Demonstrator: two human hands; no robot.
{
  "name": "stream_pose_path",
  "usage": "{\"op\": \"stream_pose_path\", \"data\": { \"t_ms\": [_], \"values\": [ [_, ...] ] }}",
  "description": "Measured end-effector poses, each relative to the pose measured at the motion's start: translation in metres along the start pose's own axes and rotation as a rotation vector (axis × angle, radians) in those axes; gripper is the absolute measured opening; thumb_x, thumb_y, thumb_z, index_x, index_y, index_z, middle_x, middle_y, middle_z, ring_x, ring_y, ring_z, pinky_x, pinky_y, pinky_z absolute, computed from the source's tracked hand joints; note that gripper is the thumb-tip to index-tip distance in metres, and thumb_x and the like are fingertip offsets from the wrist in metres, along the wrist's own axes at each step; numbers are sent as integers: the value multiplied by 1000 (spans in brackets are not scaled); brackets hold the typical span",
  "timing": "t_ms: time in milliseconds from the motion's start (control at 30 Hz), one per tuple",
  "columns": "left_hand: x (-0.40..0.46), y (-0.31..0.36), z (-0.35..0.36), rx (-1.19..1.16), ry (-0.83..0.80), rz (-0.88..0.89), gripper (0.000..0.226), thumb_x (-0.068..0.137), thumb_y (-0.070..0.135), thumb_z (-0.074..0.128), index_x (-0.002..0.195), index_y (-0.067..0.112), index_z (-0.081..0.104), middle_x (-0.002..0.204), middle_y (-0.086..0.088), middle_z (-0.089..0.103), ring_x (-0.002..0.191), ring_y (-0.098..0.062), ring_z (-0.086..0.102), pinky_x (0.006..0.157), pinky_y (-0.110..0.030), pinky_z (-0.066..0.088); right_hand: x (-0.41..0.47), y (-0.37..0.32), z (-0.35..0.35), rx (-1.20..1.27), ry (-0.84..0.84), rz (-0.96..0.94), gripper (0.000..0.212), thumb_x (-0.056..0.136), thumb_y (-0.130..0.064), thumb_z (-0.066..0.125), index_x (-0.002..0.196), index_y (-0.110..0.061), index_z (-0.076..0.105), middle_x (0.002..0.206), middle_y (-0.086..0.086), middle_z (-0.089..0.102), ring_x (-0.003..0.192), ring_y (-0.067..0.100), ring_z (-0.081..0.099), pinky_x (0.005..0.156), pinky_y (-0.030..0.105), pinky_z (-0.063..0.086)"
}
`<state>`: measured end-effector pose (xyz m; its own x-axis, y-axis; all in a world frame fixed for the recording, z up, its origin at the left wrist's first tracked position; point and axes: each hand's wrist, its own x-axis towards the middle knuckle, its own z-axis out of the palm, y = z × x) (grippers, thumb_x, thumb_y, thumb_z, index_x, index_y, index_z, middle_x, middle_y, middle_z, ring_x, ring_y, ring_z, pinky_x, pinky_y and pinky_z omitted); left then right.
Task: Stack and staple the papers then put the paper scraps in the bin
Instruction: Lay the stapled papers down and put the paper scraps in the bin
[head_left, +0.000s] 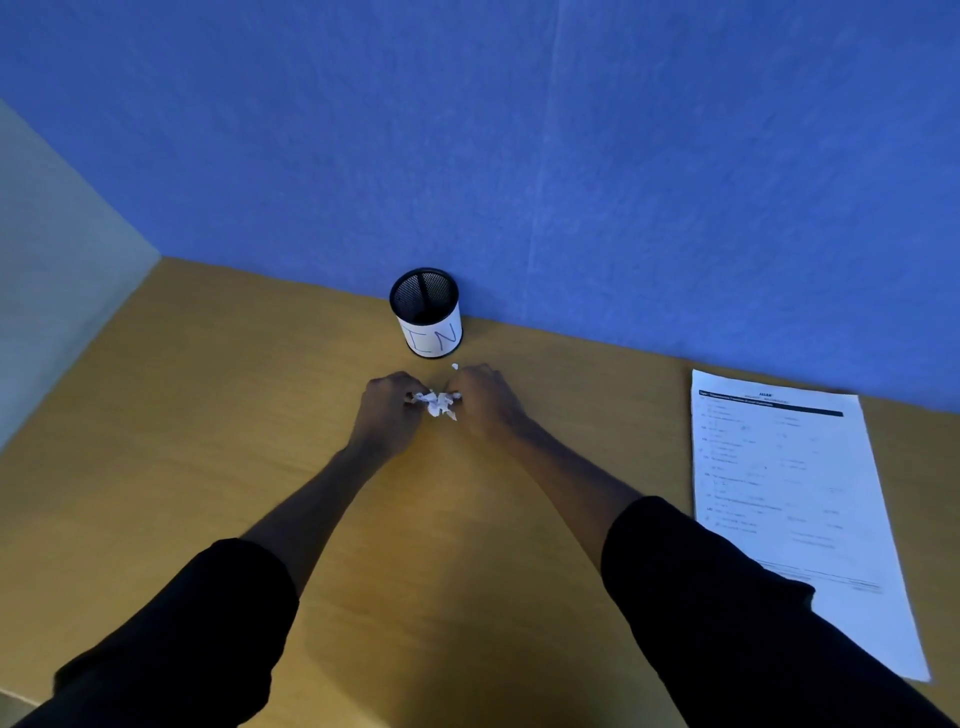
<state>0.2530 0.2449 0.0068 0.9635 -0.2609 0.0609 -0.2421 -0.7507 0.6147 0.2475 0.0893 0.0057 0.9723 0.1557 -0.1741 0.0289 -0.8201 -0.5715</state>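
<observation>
White crumpled paper scraps (439, 403) lie bunched on the wooden desk, just in front of the bin. My left hand (390, 408) and my right hand (483, 397) press in on the bunch from either side, fingers curled around it. One tiny scrap (455, 366) lies apart, beside my right hand's fingertips. The bin (427, 313) is a black mesh cup wrapped in white paper with "BIN" handwritten on it, standing upright against the blue wall. The printed papers (789, 499) lie flat at the desk's right side. No stapler is in view.
The wooden desk (208, 415) meets a blue wall (519, 156) at the back and a pale partition (52, 286) on the left. My black sleeves cover the near part of the desk.
</observation>
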Motion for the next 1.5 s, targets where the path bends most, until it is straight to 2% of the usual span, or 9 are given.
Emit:
{"op": "stream_pose_path", "data": {
  "t_ms": [133, 267, 467, 600, 733, 967, 1133, 1333, 1500],
  "values": [
    [4, 4, -14, -82, 83, -79, 16, 78, -5, 68, 91, -1, 75, 91, -14, 74, 81, -22, 66, 71, -30, 50, 0, 0, -9, 227, 97, 41, 25, 78, -15, 76, 96, 2, 76, 96, 20, 74, 94, 24, 69, 79, 37, 56],
    [15, 11, -30, -208, 141, -149, 14, 79, 5, 75, 92, 2, 75, 92, -9, 74, 81, -16, 66, 75, -26, 50, 3, 0, -33, 454, 175, 45, 17, 74, -16, 77, 74, 1, 76, 67, 16, 71, 61, 7, 58, 55, 26, 43],
    [54, 29, -59, -260, 231, -138, 17, 78, 10, 77, 94, 3, 75, 91, -8, 73, 81, -17, 67, 77, -26, 53, 32, -27, -76, 584, 278, 115, 12, 74, -12, 78, 79, -1, 78, 73, 19, 74, 63, 15, 65, 67, 32, 56],
    [84, 42, -66, -183, 253, -182, 12, 80, 8, 72, 91, 2, 75, 90, -11, 74, 76, -16, 64, 69, -24, 48, 61, -39, -87, 445, 266, 106, 16, 69, -16, 77, 68, 0, 74, 64, 22, 68, 63, 34, 68, 59, 40, 55],
    [101, 51, -63, -70, 187, -204, 11, 79, 2, 64, 83, 0, 74, 82, -18, 72, 71, -27, 63, 60, -32, 47, 78, -44, -94, 206, 133, 109, 29, 75, -17, 74, 57, 2, 63, 53, 8, 46, 53, 15, 43, 48, 27, 27],
    [107, 53, -55, 82, 76, -195, 21, 74, 3, 59, 88, 5, 74, 86, -16, 72, 80, -31, 65, 60, -29, 44, 87, -54, -108, 52, -23, 59, 33, 84, -21, 66, 58, -4, 55, 54, 6, 52, 56, 19, 48, 49, 25, 32],
    [98, 64, -59, 243, -23, -94, 26, 77, 18, 61, 101, 13, 72, 96, -17, 71, 94, -40, 62, 65, -33, 45, 85, -53, -109, -108, 86, -10, 10, 76, -1, 54, 67, -6, 55, 83, 20, 63, 74, 31, 54, 58, 30, 37],
    [73, 52, -57, 207, 319, 22, 17, 80, 16, 55, 87, 7, 67, 89, -11, 66, 73, -35, 62, 59, -38, 50, 55, -32, -91, -72, 363, -11, 19, 85, -22, 56, 91, -13, 71, 92, 10, 73, 88, 33, 65, 71, 36, 52],
    [28, 30, -31, 213, 246, 5, 13, 79, 22, 64, 80, 9, 65, 82, -6, 65, 67, -28, 61, 56, -27, 40, 21, -7, -68, -95, 329, 42, 24, 87, -30, 55, 85, -10, 68, 88, 9, 72, 83, 32, 66, 71, 35, 51]
  ]
}}
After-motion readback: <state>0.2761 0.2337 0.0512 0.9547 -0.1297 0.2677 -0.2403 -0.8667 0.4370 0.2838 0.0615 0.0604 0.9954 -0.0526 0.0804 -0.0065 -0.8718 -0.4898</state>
